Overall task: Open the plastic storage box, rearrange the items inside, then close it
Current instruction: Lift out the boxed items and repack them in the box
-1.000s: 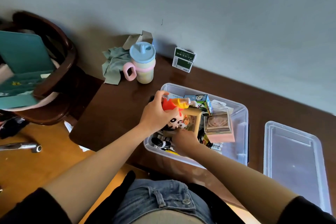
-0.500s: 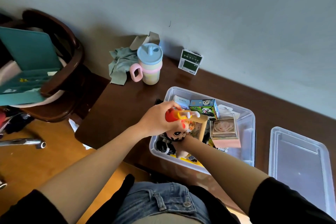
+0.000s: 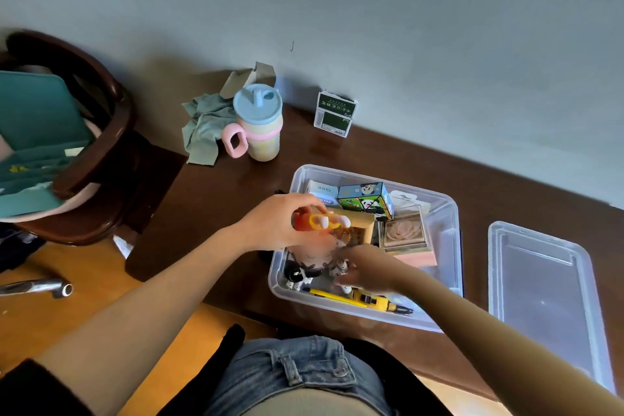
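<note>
Storage box [image 3: 449, 213] sits open on the counter [image 3: 219, 199], centre-right of frame; its lid [image 3: 540, 284] lies flat on the counter at right, well apart from the rim. Task is mid-rearrange, closing not yet started.

Left hand [image 3: 280, 223] hovers over the box's left edge, its grip curled round a red-and-yellow toy [image 3: 317, 223]. Right hand [image 3: 368, 268] is down inside the box near the front, fingers bent among small figures; I cannot tell whether its grip has closed on one, too blurred.

Inside: a wooden frame [image 3: 361, 223] just beside the toy, a panda-print carton [image 3: 366, 201] at the back, a white-and-blue carton [image 3: 322, 192] left of it, a clear case holding a pale rose [image 3: 405, 233] on a pink base, a yellow pencil [image 3: 337, 297] along the front wall.

How I'd do this step: keep the toy lifted clear of the frame, let the right hand make room on the floor of the box first, then set the toy low. Nothing should stand above the rim or the lid won't seat. Tall cartons stay at the back.

Readable text: "Q88" and part of a word ending "FAN" on the white-and-blue carton. A green-and-white carton [image 3: 336, 115] by the wall, upper centre, has print too small to read. A lidded cup [image 3: 258, 125] with a pink handle stands upper left of the box.
</note>
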Demonstrator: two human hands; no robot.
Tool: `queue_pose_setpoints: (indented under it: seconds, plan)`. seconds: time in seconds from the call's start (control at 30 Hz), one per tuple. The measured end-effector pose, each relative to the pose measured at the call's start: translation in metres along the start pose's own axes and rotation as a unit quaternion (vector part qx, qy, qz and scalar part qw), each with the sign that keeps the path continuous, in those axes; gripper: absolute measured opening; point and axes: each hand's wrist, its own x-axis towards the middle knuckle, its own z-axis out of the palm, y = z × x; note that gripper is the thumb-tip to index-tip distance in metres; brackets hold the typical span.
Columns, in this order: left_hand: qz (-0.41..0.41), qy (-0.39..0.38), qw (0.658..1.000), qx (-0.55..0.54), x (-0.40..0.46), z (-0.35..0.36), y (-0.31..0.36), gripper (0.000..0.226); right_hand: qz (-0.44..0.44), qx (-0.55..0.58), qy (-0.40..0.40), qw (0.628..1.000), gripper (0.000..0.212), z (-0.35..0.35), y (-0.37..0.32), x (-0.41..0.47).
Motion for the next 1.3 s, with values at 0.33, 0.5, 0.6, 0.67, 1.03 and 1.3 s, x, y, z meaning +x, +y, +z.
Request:
queue_pose_setpoints:
  seconds: [0.33,0.5,0.6,0.67,1.03,1.3]
  plan:
    - [-0.03,-0.238,0.939,0.247,0.023,-0.016,0.036,0.067,0.071,0.219,0.123,0.965,0.024,-0.021,0.039,-0.058]
    - [-0.075,-0.317,0.909,0.259,0.05,-0.024,0.071,0.057,0.113,0.249,0.17,0.947,0.013,-0.019,0.059,-0.084]
    - [0.0,-0.194,0.958,0.209,0.068,0.001,0.099,0.041,0.161,0.207,0.183,0.948,0.021,-0.018,0.07,-0.089]
    - [0.062,-0.164,0.957,0.231,0.079,0.029,0.114,0.037,0.19,0.172,0.184,0.949,0.03,-0.017,0.074,-0.092]
    - [0.088,-0.107,0.888,0.439,0.129,0.109,0.123,0.087,0.207,0.136,0.184,0.951,0.033,-0.014,0.078,-0.103]
    - [0.085,-0.111,0.928,0.346,0.125,0.118,0.108,0.092,0.197,0.152,0.176,0.952,0.027,-0.019,0.085,-0.109]
